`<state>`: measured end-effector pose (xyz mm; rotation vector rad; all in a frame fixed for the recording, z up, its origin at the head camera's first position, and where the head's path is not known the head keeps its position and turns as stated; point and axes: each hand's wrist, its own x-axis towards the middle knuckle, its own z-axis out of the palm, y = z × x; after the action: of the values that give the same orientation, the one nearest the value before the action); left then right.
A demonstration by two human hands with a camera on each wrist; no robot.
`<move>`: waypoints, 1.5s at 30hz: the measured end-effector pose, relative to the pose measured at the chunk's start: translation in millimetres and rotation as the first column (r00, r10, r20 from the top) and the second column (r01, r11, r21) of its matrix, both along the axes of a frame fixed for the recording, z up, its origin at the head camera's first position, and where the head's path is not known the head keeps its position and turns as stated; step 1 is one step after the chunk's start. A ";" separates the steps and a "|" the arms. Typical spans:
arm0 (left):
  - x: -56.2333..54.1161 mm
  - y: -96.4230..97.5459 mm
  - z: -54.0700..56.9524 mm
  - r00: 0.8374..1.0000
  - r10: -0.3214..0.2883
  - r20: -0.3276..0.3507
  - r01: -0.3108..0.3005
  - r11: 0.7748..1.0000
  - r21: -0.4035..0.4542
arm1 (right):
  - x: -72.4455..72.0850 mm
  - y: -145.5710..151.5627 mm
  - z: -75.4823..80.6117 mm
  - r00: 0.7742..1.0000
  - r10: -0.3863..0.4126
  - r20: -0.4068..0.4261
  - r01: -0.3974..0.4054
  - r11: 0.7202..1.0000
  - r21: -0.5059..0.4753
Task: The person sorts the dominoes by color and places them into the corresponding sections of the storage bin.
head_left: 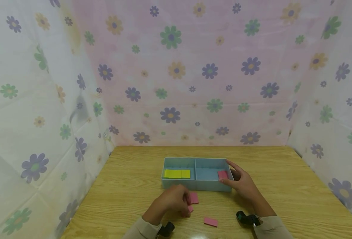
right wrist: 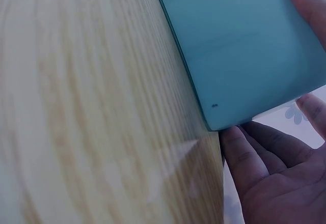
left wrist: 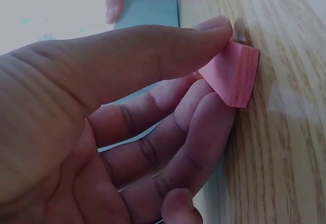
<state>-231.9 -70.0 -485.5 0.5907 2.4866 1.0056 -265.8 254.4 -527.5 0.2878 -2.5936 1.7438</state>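
"What do you have at the left?"

"My left hand [head_left: 174,200], at the lower centre of the frame, its thumb and fingertips pinching a pink piece [left wrist: 232,76] close to the wooden tabletop [head_left: 128,179]. I can't tell whether it touches the wood. I've only my fingertips on it, so an off-centre pinch could let it twist or slip."

"And in the middle?"

"The blue box [head_left: 196,185], with yellow pieces [head_left: 177,174] in a row in its left compartment. Below it, a second pink piece [head_left: 194,198] lies right beside my fingers, where a careless knuckle could shove it away. A loose pink piece [head_left: 210,222] lies lower in the frame, right of centre."

"Then the right?"

"My right hand [head_left: 244,182] grips the box's right end, thumb at the near wall, forefinger at the far corner. The pink stock [head_left: 222,175] sits inside, at the right end of the right compartment; I can't count it. If I tugged unevenly, the box could skid and jostle both colours out of place."
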 end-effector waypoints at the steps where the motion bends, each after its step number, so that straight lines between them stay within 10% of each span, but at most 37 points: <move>1: 0.4 0.4 0.2 1.000 -0.002 0.001 0.002 1.000 -0.004 | 0.0 0.1 0.1 1.000 0.000 -0.001 0.000 1.000 0.001; 27: -3.7 1.5 -1.9 0.999 0.015 -0.036 -0.014 1.000 0.010 | -0.2 2.1 -1.1 1.000 0.005 -0.010 -0.005 1.000 -0.002; 45: -16.2 14.8 24.6 0.985 -0.019 -0.170 0.021 1.000 0.014 | -0.3 0.1 -0.9 1.000 0.008 0.006 -0.008 1.000 -0.012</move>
<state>-248.2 -55.2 -460.9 0.7336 2.6165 1.0063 -266.1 254.5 -528.4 0.2930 -2.5885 1.7655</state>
